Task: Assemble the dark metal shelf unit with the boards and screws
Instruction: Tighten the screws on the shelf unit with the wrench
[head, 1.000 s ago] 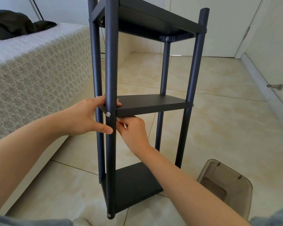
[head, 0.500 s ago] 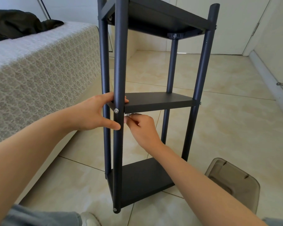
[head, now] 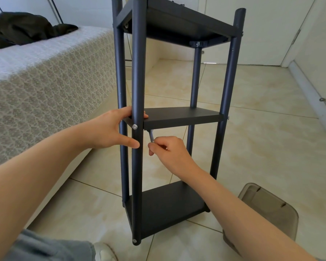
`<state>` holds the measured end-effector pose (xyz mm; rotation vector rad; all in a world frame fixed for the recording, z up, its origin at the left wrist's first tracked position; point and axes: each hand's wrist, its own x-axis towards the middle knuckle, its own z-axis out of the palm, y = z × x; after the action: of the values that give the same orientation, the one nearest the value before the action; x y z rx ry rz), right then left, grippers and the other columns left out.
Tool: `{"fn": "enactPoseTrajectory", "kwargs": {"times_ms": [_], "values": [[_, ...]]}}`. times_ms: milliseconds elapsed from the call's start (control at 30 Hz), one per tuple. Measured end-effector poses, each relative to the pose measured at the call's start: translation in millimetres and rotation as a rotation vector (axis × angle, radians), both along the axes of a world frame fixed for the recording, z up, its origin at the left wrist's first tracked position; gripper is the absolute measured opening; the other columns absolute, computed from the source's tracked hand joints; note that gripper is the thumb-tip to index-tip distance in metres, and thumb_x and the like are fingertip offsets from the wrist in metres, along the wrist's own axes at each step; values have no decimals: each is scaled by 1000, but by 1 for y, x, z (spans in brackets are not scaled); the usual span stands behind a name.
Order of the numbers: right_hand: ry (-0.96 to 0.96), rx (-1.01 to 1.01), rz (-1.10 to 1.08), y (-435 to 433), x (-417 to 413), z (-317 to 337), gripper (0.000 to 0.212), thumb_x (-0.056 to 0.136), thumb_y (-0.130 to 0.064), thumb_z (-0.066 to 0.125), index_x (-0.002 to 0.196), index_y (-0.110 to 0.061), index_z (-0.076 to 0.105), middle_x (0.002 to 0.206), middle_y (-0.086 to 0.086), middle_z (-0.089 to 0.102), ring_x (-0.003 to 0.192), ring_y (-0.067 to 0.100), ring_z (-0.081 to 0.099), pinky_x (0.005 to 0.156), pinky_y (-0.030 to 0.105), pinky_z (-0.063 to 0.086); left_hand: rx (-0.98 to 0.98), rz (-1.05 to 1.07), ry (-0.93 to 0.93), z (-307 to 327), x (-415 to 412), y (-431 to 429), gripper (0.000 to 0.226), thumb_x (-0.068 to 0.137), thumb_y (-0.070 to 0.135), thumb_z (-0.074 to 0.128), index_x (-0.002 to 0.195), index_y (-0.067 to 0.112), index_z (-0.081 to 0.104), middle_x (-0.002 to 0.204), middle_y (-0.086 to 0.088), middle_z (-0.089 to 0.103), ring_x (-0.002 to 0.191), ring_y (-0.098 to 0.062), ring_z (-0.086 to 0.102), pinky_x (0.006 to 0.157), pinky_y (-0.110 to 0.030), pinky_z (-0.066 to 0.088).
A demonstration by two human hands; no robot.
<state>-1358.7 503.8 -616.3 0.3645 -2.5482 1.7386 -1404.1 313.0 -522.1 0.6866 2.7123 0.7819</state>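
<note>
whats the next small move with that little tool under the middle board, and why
Probably a short turn of the tool to tighten that corner. The right hand pinches it with its tip up under the middle board beside the front post, where a screw sits, and the left hand grips the post there.
</note>
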Motion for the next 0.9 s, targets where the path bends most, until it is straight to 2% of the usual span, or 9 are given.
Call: {"fn": "enactPoseTrajectory", "kwargs": {"times_ms": [200,367,767,833,900], "values": [[3,24,10,-3,0,2,26,99,-19,55,76,-17,69,55,-18,51,56,-7,52,56,4,37,-5,14,-13,0,-1,1,71,78,28,85,130,51,43,138,11,51,126,-5,44,108,-30,29],[41,43,-4,-6,-2,3,24,98,-18,56,82,-13,72,59,-18,53,58,-6,53,56,5,38,-5,14,-9,1,0,2,73,77,26,85,135,44,45,140,11,51,129,-7,45,109,-31,31],[69,34,-54,-5,-4,2,23,98,-18,57,86,-9,74,60,-20,53,59,-9,53,56,2,36,7,-2,-11,1,-1,1,71,77,26,85,130,50,44,138,11,52,128,-6,45,107,-29,29],[87,35,-52,-6,-5,3,21,97,-18,59,88,-9,75,59,-21,52,58,-9,53,56,3,37,5,-9,-9,1,-2,2,70,77,27,85,128,52,43,137,13,52,122,-1,46,105,-28,29],[107,43,-46,-7,-6,2,19,96,-19,61,88,-10,76,57,-20,51,58,-6,53,56,4,38,7,-12,-5,0,-2,1,70,77,27,85,126,53,43,133,17,51,112,11,46,102,-26,29]]}}
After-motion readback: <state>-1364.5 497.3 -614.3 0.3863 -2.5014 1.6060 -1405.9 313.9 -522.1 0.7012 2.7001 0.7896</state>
